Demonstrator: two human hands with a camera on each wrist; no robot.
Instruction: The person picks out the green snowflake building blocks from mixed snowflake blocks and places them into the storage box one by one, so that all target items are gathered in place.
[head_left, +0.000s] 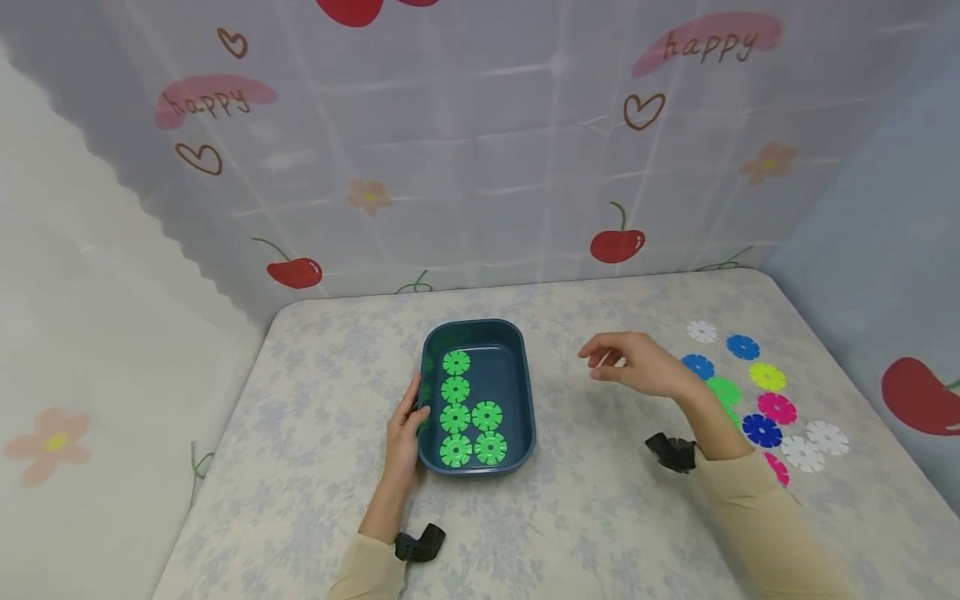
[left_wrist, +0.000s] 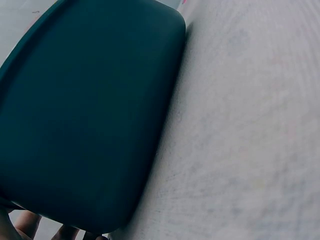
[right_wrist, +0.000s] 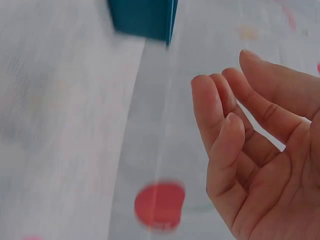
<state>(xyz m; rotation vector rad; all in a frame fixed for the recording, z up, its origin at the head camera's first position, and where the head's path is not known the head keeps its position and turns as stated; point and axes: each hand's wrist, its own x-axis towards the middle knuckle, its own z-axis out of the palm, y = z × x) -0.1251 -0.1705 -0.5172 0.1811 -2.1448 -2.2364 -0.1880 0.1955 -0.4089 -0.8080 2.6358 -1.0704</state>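
Observation:
A dark teal tray (head_left: 525,392) stands at the table's middle, holding several green notched discs (head_left: 455,390) in two rows. My left hand (head_left: 408,425) lies along the tray's left wall, thumb over the rim, fingers outside. In the left wrist view the tray's outer wall (left_wrist: 85,110) fills the frame, with fingertips (left_wrist: 30,225) beneath it. My right hand (head_left: 596,362) hovers above the table to the tray's right, fingers loosely curled, holding nothing. The right wrist view shows that empty hand (right_wrist: 225,100) and a corner of the tray (right_wrist: 142,20).
Several loose discs lie on the table at the right: white (head_left: 702,332), blue (head_left: 742,347), yellow (head_left: 767,377), green (head_left: 723,390), pink (head_left: 777,407). A cherry-printed curtain (head_left: 480,167) walls the table's back and sides. The tablecloth (head_left: 600,517) is pale and flowered.

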